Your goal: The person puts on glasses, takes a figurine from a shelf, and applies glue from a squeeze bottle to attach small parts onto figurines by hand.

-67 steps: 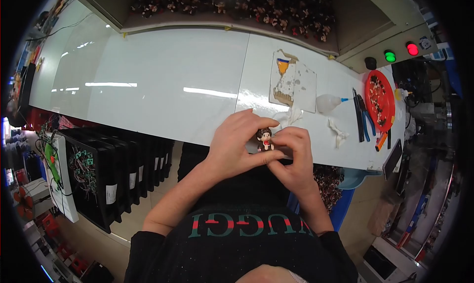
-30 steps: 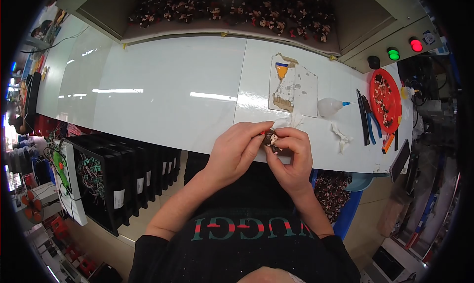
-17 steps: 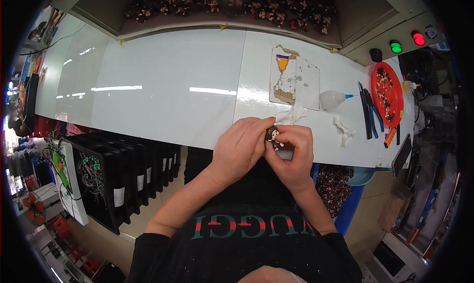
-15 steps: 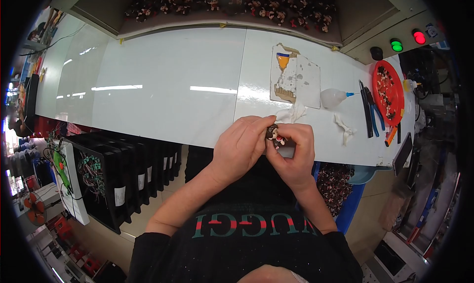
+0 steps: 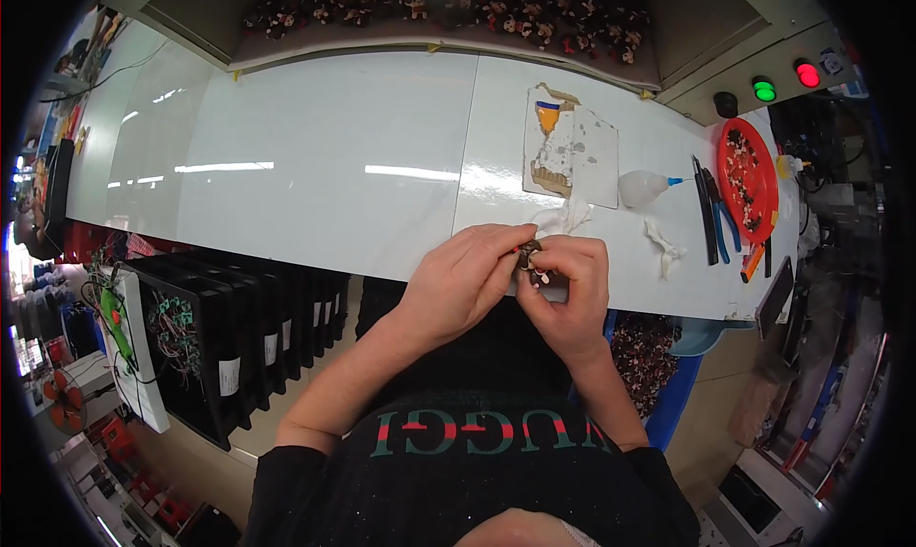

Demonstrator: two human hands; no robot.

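Note:
Just above the table's front edge, a small dark-brown figurine [image 5: 530, 253] with lighter and pink parts sits between my two hands. My left hand [image 5: 468, 272] pinches it from the left side, fingertips closed at its top. From the other side my right hand [image 5: 570, 284] grips it between thumb and curled fingers. Fingers cover much of the figurine. Behind the hands lies a crumpled white tissue [image 5: 570, 217]. Farther back is a worn square board [image 5: 593, 156] with an orange-and-blue piece [image 5: 547, 115] on it.
To the right are a squeeze bottle [image 5: 641, 188] with a blue tip, another tissue [image 5: 665, 246], pliers [image 5: 722, 224], tweezers [image 5: 706, 208] and a red tray [image 5: 771, 203] of small parts. A metal booth [image 5: 334, 46] full of figurines stands behind. Black racks [image 5: 229, 337] are lower left.
The figurine has turned between my fingers, so its light face no longer shows and its brown back or top does. Both hands stay in nearly the same place.

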